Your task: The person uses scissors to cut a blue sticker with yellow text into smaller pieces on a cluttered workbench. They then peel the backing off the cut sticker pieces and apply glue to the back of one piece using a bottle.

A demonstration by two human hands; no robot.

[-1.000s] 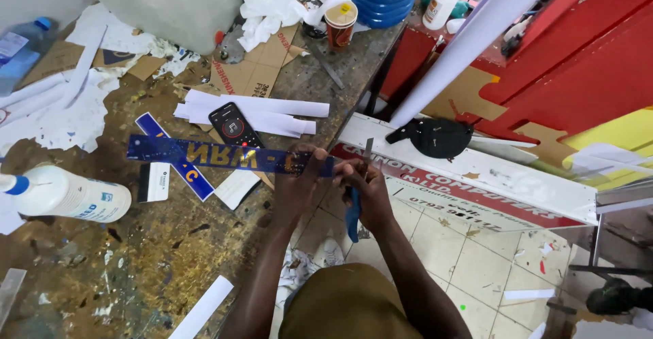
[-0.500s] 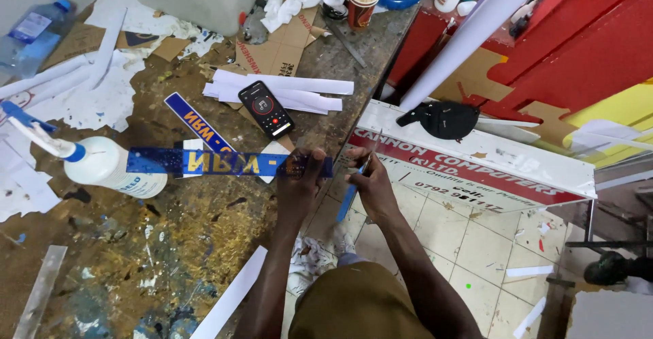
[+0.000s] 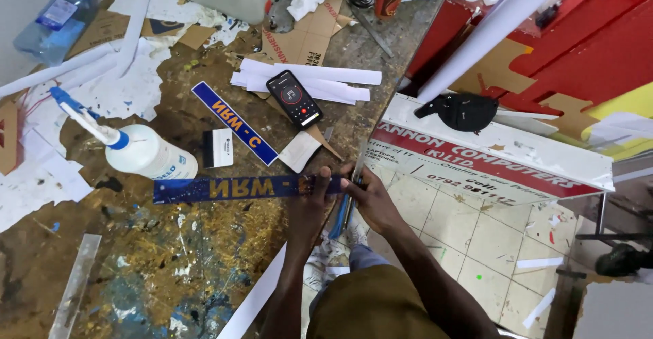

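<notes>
Left fingers (image 3: 320, 179) pinched together on the right end of the long blue lettered strip (image 3: 238, 188), thumb on top. Right fingers (image 3: 350, 184) clamped on that same end, just beside the left ones, where the strip meets the bench edge (image 3: 354, 150). A thin blue piece (image 3: 336, 218) hangs down from that spot below the hands; can't tell if it's film coming off the strip or a tool.

Strip lies flat across the paint-stained worktop, left end near the white spray bottle (image 3: 139, 150).

To do this well, my read: keep the left pinch firm so the strip doesn't skate, pull low and slow with the right, keep the strip flat so it doesn't kink.

Left hand (image 3: 314, 199): palm down, wrist straight, forearm coming up from the body. Right hand (image 3: 371, 199): knuckles up, wrist bent inward, forearm angled in from the right. Phone (image 3: 294, 98) and a second shorter blue strip (image 3: 234, 122) sit further up the bench, apart from both hands.
</notes>
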